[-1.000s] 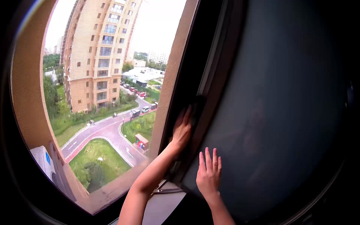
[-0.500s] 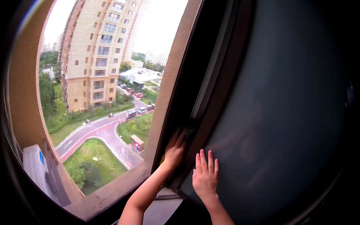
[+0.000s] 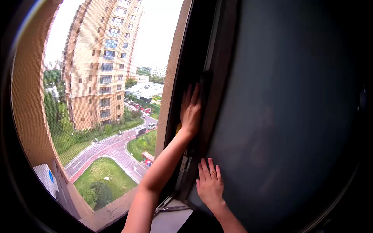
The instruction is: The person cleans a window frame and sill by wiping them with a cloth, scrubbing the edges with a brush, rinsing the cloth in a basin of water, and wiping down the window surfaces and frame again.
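My left hand (image 3: 190,113) reaches up the dark gap beside the window frame (image 3: 221,73), its fingers stretched out against the dark surface. A dark, blurred shape (image 3: 207,77) lies just above and right of its fingertips; I cannot make out what it is. A small yellow patch (image 3: 178,128) shows at the left edge of the wrist, mostly hidden. My right hand (image 3: 210,187) rests flat with extended fingers on the dark pane (image 3: 279,116) of the opened window, near its lower left edge. A ring sits on one finger.
A metal window stay (image 3: 167,209) joins the frame and sill at the bottom. An insect screen (image 3: 31,101) covers the left opening. Outside are a white outdoor unit (image 3: 46,179), a tall apartment block (image 3: 93,73) and a curving path (image 3: 116,145).
My left hand has slid higher along the dark frame. The right hand stays flat on the pane, slightly lower. The view has shifted a little.
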Tool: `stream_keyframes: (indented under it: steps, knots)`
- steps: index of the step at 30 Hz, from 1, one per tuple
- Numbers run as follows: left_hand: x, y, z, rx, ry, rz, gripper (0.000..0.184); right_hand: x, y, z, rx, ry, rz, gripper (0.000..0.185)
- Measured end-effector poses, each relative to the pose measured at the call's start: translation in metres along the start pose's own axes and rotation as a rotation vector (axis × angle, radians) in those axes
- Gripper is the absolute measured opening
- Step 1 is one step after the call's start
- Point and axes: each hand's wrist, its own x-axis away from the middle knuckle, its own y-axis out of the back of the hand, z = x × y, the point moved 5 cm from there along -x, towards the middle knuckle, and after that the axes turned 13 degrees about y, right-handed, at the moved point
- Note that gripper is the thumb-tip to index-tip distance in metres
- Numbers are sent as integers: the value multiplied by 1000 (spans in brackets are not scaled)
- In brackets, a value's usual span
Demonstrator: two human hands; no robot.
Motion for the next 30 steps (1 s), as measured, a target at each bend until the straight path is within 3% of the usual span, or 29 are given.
stream_keyframes:
  steps: [4, 9, 14, 20, 28, 30]
  knots:
    - [-80, -5, -15, 23, -66, -82, 52, -3, 0, 0, -10, -23, 12, 67]
    - [-60, 8, -7, 27, 26, -6, 37, -3, -1, -2, -116, -27, -68, 65]
    - [52, 28, 29, 213, 152, 258, 44, 18, 13, -7, -231, -112, -277, 56]
    - [232, 48, 56, 47, 320, 439, 19, 36, 5, 0, -237, -188, -278, 51]
    - [239, 44, 44, -53, 330, 509, 23, 41, 3, 1, -209, -158, -167, 53]
    - [252, 50, 44, 31, 392, 405, 27, 41, 6, 2, -225, -136, -124, 55]
